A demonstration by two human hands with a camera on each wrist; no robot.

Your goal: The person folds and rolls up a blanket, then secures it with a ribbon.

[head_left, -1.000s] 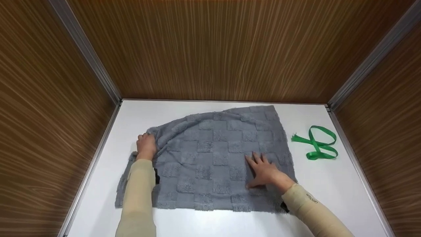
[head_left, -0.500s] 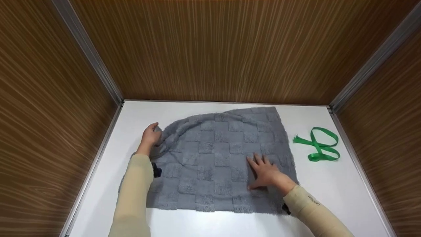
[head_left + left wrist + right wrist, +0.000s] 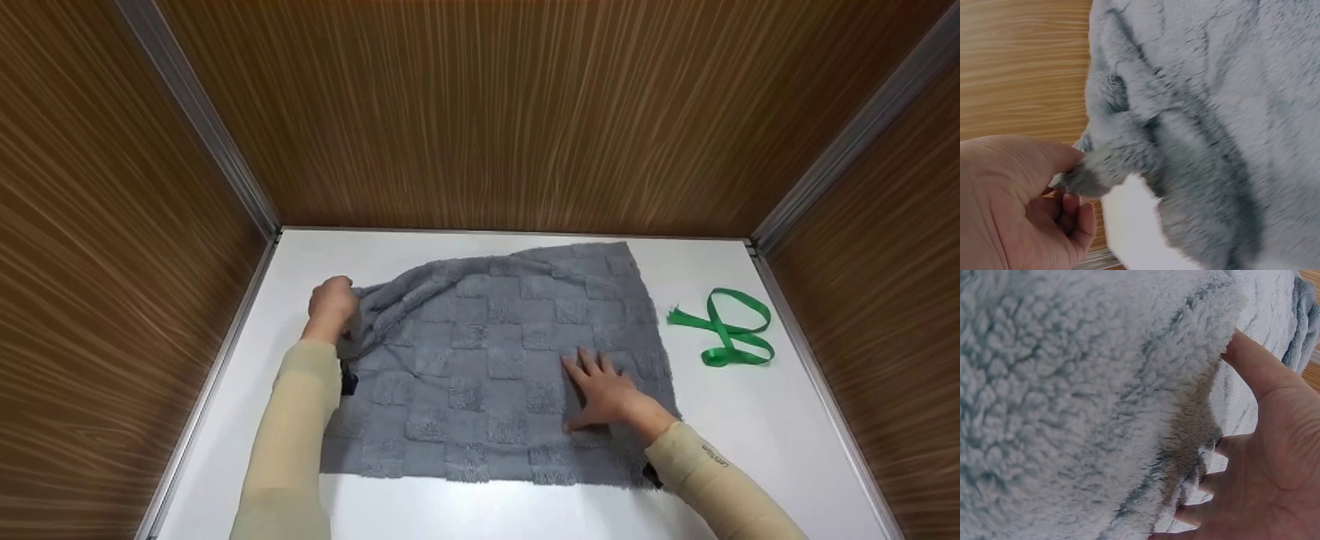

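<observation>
From here I see the grey towel [image 3: 495,367] spread over the middle of the white worktop [image 3: 750,450], its checkered pile facing up. My left hand [image 3: 331,300] is at the towel's far-left corner, and its grip is clenched on that corner — the left wrist view shows the fabric [image 3: 1202,140] bunched into a tuft pinched between thumb and curled fingers [image 3: 1075,216]. From that pinch the cloth is drawn up into ridges that run toward the towel's centre, and a patch of bare worktop shows under the lifted edge.

My right hand [image 3: 607,394] lies flat on the towel's near-right part, fingers [image 3: 585,365] straight and spread, palm down — its grip is released, pressing rather than grasping. In the right wrist view the hand [image 3: 1264,461] sits against thick fleece [image 3: 1089,399], with the fingertips touching the pile.

The towel's near edge runs roughly along the front of the worktop, and its far-right corner reaches close to the back wall [image 3: 510,112]. A green ribbon [image 3: 726,327] lies looped on the worktop to the right of the towel, apart from it. Wood-grain panels close in the worktop on three sides.
</observation>
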